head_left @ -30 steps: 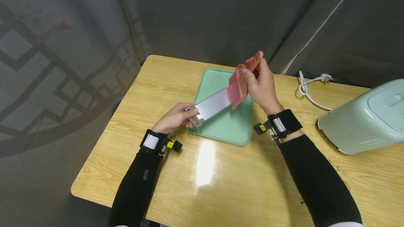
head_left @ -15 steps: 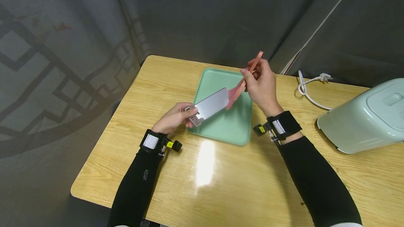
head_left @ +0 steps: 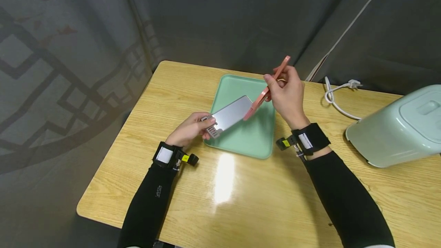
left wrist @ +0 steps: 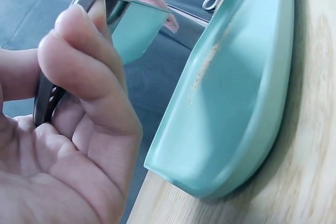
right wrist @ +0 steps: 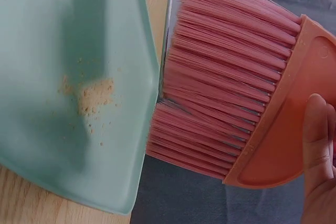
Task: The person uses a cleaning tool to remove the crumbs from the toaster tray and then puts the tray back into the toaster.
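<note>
My left hand grips the slotted end of a thin, shiny metal crumb tray, thumb on top. The tray slants up to the right above a mint-green rectangular plastic tray. In my right hand is an orange-pink brush, pinched by its handle and turned edge-on in the head view. Its pink bristles overlap the far end of the metal tray. Light-brown crumbs lie on the green tray below, seen in the right wrist view and as a streak in the left wrist view.
A pale green toaster with a lidded top stands at the right of the wooden table. Its white power cord lies looped behind, plug near the back edge. Dark grey curtains hang close behind the table.
The brush has turned from showing its broad face to edge-on, its bristles shifting slightly down and left over the metal tray's end. My left hand and the metal tray stay nearly still.
</note>
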Demonstrator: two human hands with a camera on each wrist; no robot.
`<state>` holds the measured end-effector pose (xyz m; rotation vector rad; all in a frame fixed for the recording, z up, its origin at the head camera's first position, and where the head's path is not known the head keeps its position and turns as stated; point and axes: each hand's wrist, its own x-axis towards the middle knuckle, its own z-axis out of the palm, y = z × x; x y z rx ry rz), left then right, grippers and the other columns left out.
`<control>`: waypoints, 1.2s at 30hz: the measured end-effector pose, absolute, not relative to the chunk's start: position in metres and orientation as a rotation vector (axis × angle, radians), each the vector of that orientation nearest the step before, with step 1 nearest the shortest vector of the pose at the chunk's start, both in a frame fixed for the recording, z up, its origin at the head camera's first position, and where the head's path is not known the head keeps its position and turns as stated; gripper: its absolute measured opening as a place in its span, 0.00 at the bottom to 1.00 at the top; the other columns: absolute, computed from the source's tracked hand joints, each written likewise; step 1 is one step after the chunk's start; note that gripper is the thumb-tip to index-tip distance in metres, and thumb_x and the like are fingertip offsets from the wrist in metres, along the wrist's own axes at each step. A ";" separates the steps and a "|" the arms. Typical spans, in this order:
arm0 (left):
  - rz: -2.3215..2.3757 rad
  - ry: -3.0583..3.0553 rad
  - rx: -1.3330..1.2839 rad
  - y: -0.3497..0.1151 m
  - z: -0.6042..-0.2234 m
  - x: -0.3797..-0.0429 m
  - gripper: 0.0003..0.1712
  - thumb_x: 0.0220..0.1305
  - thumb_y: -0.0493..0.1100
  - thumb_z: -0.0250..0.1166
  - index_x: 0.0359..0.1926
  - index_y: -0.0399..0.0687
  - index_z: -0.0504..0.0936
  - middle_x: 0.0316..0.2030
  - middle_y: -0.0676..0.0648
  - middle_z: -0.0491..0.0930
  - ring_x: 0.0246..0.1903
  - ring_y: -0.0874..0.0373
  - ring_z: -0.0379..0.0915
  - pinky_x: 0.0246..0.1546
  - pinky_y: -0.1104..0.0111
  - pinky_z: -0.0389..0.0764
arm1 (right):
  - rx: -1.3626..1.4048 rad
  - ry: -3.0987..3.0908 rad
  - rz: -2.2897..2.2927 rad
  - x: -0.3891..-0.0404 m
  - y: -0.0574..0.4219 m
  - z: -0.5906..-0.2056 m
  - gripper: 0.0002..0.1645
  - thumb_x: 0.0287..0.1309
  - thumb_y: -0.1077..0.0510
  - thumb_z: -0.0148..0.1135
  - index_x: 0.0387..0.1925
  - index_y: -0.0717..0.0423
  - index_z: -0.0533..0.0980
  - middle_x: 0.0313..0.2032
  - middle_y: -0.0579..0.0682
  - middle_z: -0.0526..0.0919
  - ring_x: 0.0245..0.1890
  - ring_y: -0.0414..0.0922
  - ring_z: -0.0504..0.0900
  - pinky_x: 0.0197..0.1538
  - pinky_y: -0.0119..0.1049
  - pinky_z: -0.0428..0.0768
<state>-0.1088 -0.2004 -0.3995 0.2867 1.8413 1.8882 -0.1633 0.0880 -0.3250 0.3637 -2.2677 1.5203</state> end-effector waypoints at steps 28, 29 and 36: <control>1.908 1.824 0.352 -0.198 -0.400 -0.109 0.17 0.78 0.38 0.52 0.50 0.22 0.74 0.31 0.44 0.82 0.23 0.59 0.74 0.27 0.70 0.79 | 1.098 -2.203 1.649 -0.145 0.029 -0.303 0.14 0.70 0.70 0.57 0.54 0.71 0.70 0.46 0.61 0.80 0.42 0.50 0.82 0.43 0.30 0.78; 1.914 1.819 0.349 -0.198 -0.399 -0.108 0.16 0.78 0.38 0.52 0.49 0.23 0.74 0.31 0.44 0.82 0.23 0.60 0.74 0.27 0.71 0.79 | 1.092 -2.209 1.643 -0.145 0.029 -0.305 0.14 0.70 0.70 0.57 0.54 0.71 0.69 0.47 0.62 0.80 0.42 0.50 0.82 0.43 0.30 0.78; 1.920 1.809 0.328 -0.200 -0.398 -0.107 0.12 0.78 0.36 0.52 0.46 0.28 0.76 0.31 0.44 0.82 0.23 0.59 0.74 0.26 0.71 0.79 | 1.029 -2.227 1.631 -0.150 0.036 -0.309 0.14 0.71 0.68 0.55 0.55 0.71 0.69 0.48 0.62 0.79 0.45 0.45 0.81 0.47 0.29 0.79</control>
